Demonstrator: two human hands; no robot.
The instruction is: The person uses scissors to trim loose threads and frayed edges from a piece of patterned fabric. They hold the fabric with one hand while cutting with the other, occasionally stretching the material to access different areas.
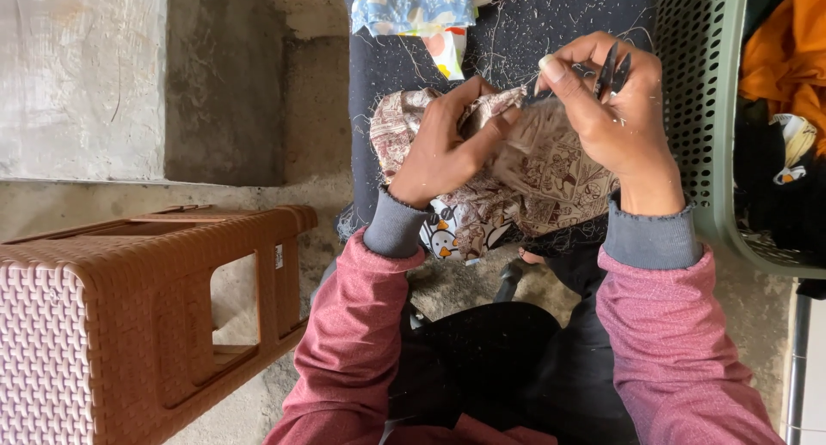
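Maroon sleeves with grey cuffs come up from the bottom edge, black trousers between them. Left hand (443, 144) is closed on a bunched fold of the brown comic-print cloth (551, 174), thumb and fingers pinching the top edge, knuckles facing the camera. Right hand (611, 109) sits just right of that pinch, curled around black thread snips (613, 71); the handles stick up past the knuckles, and the tip points left to the pinched edge, touching or nearly touching it, cannot tell which. The rest of the cloth hangs below both grips over the lap, a cartoon-penguin print patch (447, 234) showing under the left wrist. Above the grips lies dark fabric covered in thread clippings (516, 32), with a blue floral piece (413, 6) on it. Right of the right hand is a green plastic basket (697, 109) holding orange and black clothes. Far left of the left hand is a brown woven-pattern plastic stool (129, 316) on its side on the concrete floor.
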